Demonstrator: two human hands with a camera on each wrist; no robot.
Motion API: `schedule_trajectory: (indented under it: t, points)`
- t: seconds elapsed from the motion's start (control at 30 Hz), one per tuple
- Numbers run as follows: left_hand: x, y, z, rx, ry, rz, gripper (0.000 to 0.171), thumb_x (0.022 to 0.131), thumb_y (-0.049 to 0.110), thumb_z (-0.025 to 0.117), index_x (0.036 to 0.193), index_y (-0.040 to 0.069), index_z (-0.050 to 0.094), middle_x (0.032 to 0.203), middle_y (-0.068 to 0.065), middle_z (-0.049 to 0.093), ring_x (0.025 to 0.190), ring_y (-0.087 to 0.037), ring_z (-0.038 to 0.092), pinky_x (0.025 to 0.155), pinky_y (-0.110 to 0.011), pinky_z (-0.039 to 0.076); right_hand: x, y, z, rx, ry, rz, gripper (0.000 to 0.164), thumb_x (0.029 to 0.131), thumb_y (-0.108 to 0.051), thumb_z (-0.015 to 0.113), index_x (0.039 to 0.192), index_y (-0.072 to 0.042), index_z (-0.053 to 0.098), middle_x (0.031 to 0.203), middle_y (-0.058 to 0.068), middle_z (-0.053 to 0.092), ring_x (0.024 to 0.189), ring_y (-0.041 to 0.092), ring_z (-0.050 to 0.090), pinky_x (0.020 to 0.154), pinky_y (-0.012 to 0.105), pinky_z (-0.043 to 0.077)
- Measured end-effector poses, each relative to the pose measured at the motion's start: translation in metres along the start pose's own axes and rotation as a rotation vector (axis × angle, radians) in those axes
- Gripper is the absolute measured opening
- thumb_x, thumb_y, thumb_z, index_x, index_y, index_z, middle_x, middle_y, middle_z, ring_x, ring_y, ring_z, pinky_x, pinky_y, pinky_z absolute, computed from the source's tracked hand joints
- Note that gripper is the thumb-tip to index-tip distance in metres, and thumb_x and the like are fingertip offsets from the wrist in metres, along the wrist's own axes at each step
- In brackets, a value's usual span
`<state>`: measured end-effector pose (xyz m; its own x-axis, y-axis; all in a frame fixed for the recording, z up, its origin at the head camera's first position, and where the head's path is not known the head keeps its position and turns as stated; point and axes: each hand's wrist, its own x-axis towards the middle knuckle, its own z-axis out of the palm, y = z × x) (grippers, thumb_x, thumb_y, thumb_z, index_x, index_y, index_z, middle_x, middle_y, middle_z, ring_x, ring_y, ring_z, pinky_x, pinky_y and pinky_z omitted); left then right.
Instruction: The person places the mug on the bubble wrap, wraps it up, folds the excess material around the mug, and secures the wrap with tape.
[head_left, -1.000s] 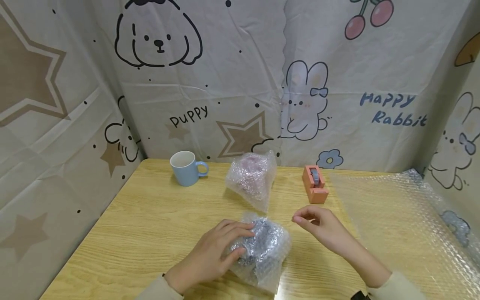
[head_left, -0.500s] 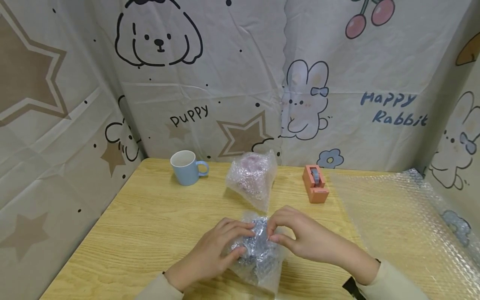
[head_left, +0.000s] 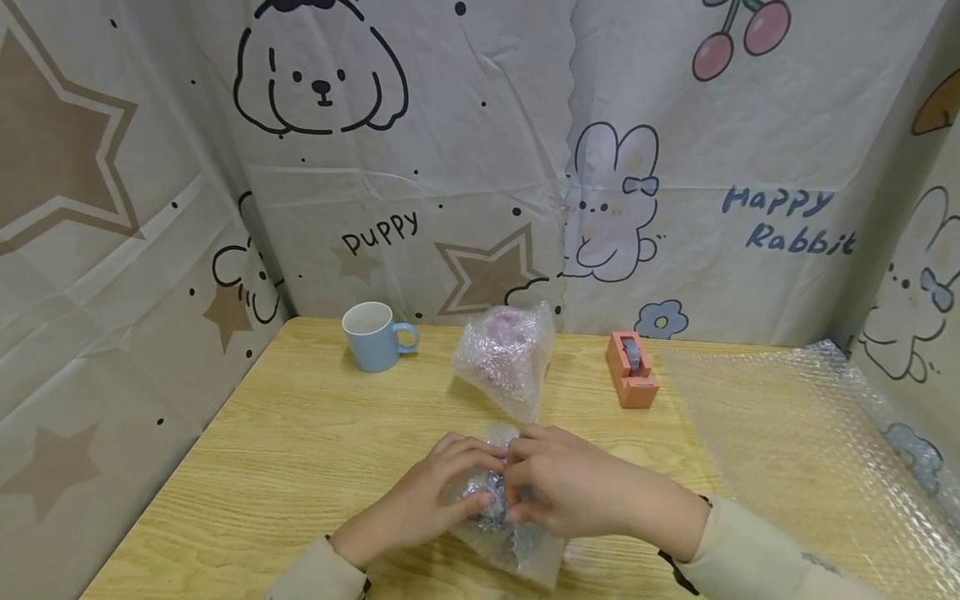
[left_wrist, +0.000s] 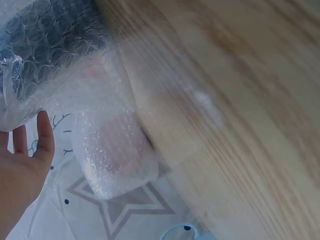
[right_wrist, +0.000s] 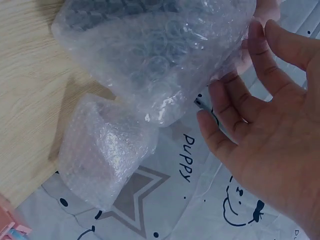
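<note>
A bubble-wrapped bundle (head_left: 517,546), dark blue-grey inside, lies on the near part of the table. My left hand (head_left: 420,492) holds it from the left, fingers over its far side and thumb nearer me. From the right, my right hand (head_left: 558,483) reaches over its top, thumb and index finger pinched together at the wrap. What they pinch looks like a small piece of clear tape, mostly hidden. In the right wrist view the fingertips (right_wrist: 257,30) meet right at the edge of the bundle (right_wrist: 160,55). The left fingertips touch its edge in the left wrist view.
Behind the bundle stands a second bubble-wrapped item (head_left: 504,354), pinkish inside. A light-blue mug (head_left: 372,337) is at the back left. An orange tape dispenser (head_left: 632,371) sits back right. A sheet of bubble wrap (head_left: 780,442) covers the right side, and a printed cloth (head_left: 480,150) hangs behind.
My right hand has moved left from beside the bundle onto its top, its thumb and index finger staying pinched. The left hand stays on the bundle.
</note>
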<state>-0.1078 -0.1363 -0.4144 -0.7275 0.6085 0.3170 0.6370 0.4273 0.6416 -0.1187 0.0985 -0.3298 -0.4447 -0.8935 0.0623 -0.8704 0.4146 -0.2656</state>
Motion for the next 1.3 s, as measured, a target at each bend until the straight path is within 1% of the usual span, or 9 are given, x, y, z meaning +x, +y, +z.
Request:
schedule_trajectory:
  t: [0.2,0.43,0.77,0.83,0.9,1.03,1.1,1.2,1.3]
  points:
    - [0.000,0.001,-0.001,-0.018,0.000,-0.007,0.030,0.098,0.029,0.063,0.127,0.023,0.061,0.138,0.008,0.054,0.124,-0.014,0.044,0.104,-0.043,0.044,0.007,-0.005,-0.001,-0.076,-0.006,0.024,0.017,0.088,-0.034,0.076,0.075,-0.026,0.068,0.083,-0.017,0.053,0.081,0.004,0.046,0.078,0.027,0.045]
    - [-0.001,-0.002,0.002,0.021,0.014,0.023,0.028,0.102,0.024,0.056,0.130,0.021,0.061,0.138,0.007,0.054,0.124,-0.014,0.045,0.103,-0.041,0.045,0.012,-0.006,0.002,-0.141,-0.012,0.065,0.020,0.085,-0.033,0.078,0.069,-0.025,0.069,0.079,-0.015,0.053,0.077,0.006,0.046,0.069,0.026,0.043]
    - [-0.002,0.001,0.005,0.070,0.050,0.015,0.027,0.102,0.024,0.055,0.128,0.020,0.062,0.136,0.009,0.054,0.125,-0.015,0.045,0.103,-0.042,0.045,0.017,-0.009,-0.001,-0.159,-0.053,0.106,0.028,0.083,-0.036,0.078,0.063,-0.025,0.063,0.076,-0.015,0.051,0.075,0.006,0.046,0.068,0.026,0.044]
    - [-0.002,0.002,0.007,0.071,0.064,-0.001,0.027,0.102,0.025,0.056,0.127,0.020,0.063,0.135,0.009,0.055,0.126,-0.015,0.046,0.103,-0.043,0.045,0.019,-0.008,-0.003,-0.104,-0.081,0.119,0.027,0.084,-0.033,0.076,0.064,-0.024,0.062,0.075,-0.015,0.051,0.074,0.007,0.046,0.066,0.026,0.043]
    - [-0.002,0.002,0.008,0.074,0.076,-0.017,0.026,0.102,0.026,0.056,0.126,0.020,0.064,0.135,0.010,0.055,0.126,-0.015,0.046,0.102,-0.044,0.046,0.021,-0.007,-0.006,0.000,-0.115,0.139,0.025,0.087,-0.030,0.075,0.066,-0.022,0.063,0.073,-0.014,0.051,0.071,0.006,0.047,0.064,0.025,0.044]
    - [-0.001,0.003,0.011,0.072,0.079,-0.037,0.025,0.100,0.031,0.059,0.122,0.024,0.064,0.133,0.013,0.055,0.125,-0.013,0.046,0.099,-0.046,0.048,0.021,-0.001,-0.013,0.303,-0.189,0.216,0.025,0.092,-0.020,0.070,0.070,-0.019,0.061,0.067,-0.011,0.049,0.062,0.005,0.043,0.056,0.021,0.038]
    - [-0.001,0.003,0.011,0.064,0.078,-0.039,0.023,0.099,0.031,0.060,0.121,0.025,0.064,0.133,0.014,0.055,0.124,-0.013,0.046,0.098,-0.046,0.048,0.021,0.001,-0.017,0.402,-0.211,0.247,0.027,0.094,-0.018,0.068,0.068,-0.018,0.059,0.064,-0.011,0.046,0.058,0.004,0.040,0.053,0.020,0.035]
    - [0.000,0.003,0.011,0.042,0.072,-0.045,0.022,0.099,0.032,0.060,0.120,0.027,0.064,0.132,0.015,0.055,0.124,-0.013,0.046,0.098,-0.047,0.048,0.021,0.002,-0.023,0.450,-0.238,0.270,0.028,0.094,-0.016,0.067,0.067,-0.018,0.057,0.062,-0.010,0.044,0.055,0.004,0.038,0.051,0.020,0.031]
    - [0.000,0.002,0.011,0.026,0.074,-0.049,0.023,0.098,0.033,0.061,0.121,0.027,0.065,0.131,0.016,0.056,0.123,-0.013,0.046,0.099,-0.047,0.047,0.023,0.000,-0.027,0.406,-0.286,0.268,0.026,0.094,-0.015,0.067,0.069,-0.017,0.060,0.060,-0.009,0.044,0.054,0.004,0.038,0.051,0.020,0.031]
